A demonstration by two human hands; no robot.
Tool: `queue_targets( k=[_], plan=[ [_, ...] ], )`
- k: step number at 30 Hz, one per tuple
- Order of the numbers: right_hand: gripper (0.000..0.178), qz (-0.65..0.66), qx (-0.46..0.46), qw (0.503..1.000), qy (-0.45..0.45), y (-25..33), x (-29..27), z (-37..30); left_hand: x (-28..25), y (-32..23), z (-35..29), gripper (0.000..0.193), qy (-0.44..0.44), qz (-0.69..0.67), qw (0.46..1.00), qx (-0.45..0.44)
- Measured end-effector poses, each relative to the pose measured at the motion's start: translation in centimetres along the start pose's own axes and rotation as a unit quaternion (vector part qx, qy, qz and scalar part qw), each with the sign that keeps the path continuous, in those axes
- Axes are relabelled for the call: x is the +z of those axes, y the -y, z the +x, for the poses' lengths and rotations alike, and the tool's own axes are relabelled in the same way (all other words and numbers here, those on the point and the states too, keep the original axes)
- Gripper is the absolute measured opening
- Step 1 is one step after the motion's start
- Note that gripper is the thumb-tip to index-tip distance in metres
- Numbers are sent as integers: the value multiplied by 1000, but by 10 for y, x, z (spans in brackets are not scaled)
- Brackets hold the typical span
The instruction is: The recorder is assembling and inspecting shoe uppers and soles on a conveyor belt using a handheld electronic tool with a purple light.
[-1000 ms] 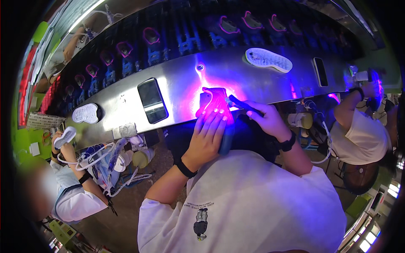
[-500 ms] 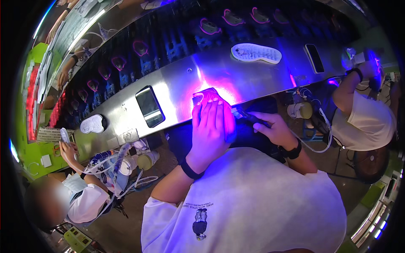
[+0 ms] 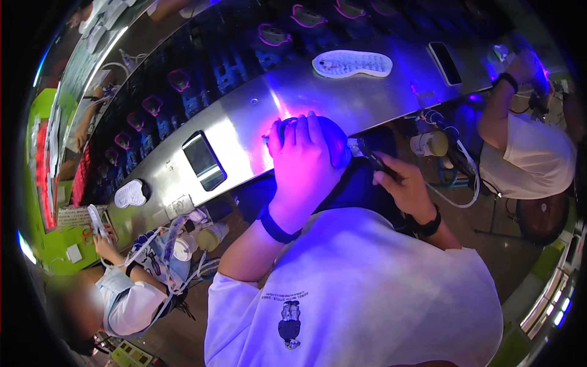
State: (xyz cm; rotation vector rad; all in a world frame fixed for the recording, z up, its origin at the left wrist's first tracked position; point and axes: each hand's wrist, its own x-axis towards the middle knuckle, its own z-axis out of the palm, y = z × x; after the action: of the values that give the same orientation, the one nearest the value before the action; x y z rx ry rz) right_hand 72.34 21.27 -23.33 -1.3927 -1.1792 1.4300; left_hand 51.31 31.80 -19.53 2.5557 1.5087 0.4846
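My left hand (image 3: 302,162) lies over the top of a dark shoe upper (image 3: 335,139), its fingers wrapped across the far side. The upper is held at the bench's near edge under violet-pink light, and my palm hides much of it. From the right, my right hand (image 3: 406,186) grips the dark handle of a brush (image 3: 374,156). The brush's pale head meets or nearly meets the upper's right side; contact cannot be made out. Beyond, a white shoe sole (image 3: 354,63) rests on the metal bench (image 3: 238,137).
A phone (image 3: 205,160) lies left of my hands, another phone (image 3: 444,63) at the far right. Behind the bench runs a dark rack with several pink-edged shoe uppers (image 3: 274,35). Co-workers sit on both sides. A pot (image 3: 429,144) with a hose hangs below the bench at right.
The shoe upper has turned, showing its dark rounded side rather than the pink-lit face. My left hand has shifted slightly up over it; the right hand with the brush moved slightly up. The view shifted.
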Motion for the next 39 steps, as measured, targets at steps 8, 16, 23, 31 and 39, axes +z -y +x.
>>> queue_targets(
  k=[8,16,23,31,39],
  plan=[
    [42,-256,-119,959,-10,46,-21,46,2,25,26,86,39,-44,997,-46],
    [43,-330,-131,935,23,65,-5,98,-4,63,33,86,7,-120,989,-82],
    [42,-71,0,997,6,10,13,108,-11,102,14,100,121,-52,990,-51],
    [38,-131,-42,987,84,73,3,123,-34,92,-12,95,132,-339,930,-60],
    [41,-70,-121,984,110,64,-10,112,-44,64,-6,82,206,-509,830,-104]
  ],
)
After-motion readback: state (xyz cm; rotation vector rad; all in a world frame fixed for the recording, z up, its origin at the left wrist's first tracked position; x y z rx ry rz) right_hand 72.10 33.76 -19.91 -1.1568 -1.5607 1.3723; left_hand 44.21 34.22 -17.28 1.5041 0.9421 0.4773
